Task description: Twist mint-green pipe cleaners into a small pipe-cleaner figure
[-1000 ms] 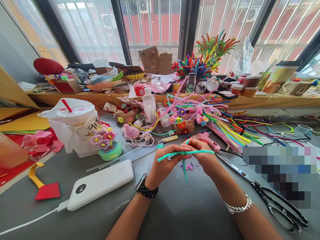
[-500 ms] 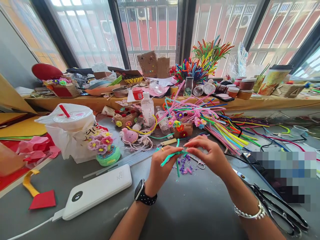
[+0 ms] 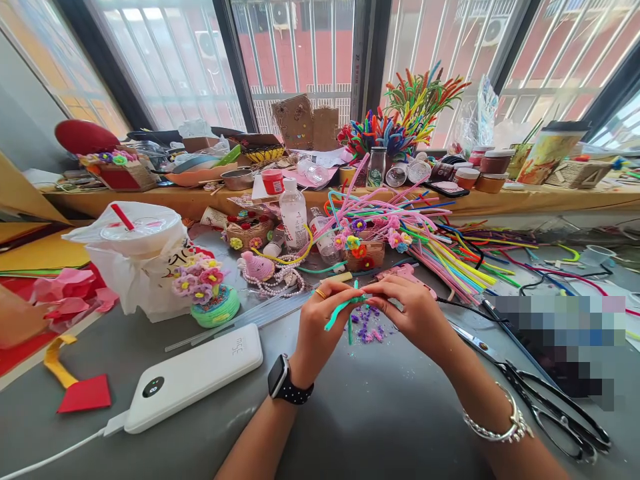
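Teal-green pipe cleaners point(image 3: 336, 315), crossed over one another, are held above the table between both hands. My left hand point(image 3: 324, 327) is closed, pinching them between thumb and fingers, with one fuzzy length lying across the fingers and another hanging down. From the other side my right hand point(image 3: 413, 307) is closed, its fingertips pressed on the crossing point and touching the left fingertips. Its grip partly hides the pipe cleaners there. Purple and pink fuzz clippings point(image 3: 371, 327) lie on the table just beneath the hands. Behind the right hand a pink tool, perhaps a glue gun point(image 3: 406, 272), shows in part.
Large black scissors point(image 3: 543, 400) and a phone point(image 3: 543, 353) lie at right. A white power bank point(image 3: 195, 377), a yarn flower pot point(image 3: 216, 308) and a bagged cup point(image 3: 137, 267) are at left. Loose pipe cleaners point(image 3: 450, 267) and a plastic bottle point(image 3: 293, 217) stand behind.
My right hand has come in slightly left, its fingers now closer together on the pipe cleaners. Small scissors seen beside the clippings are now hidden behind it. The view has shifted a little.
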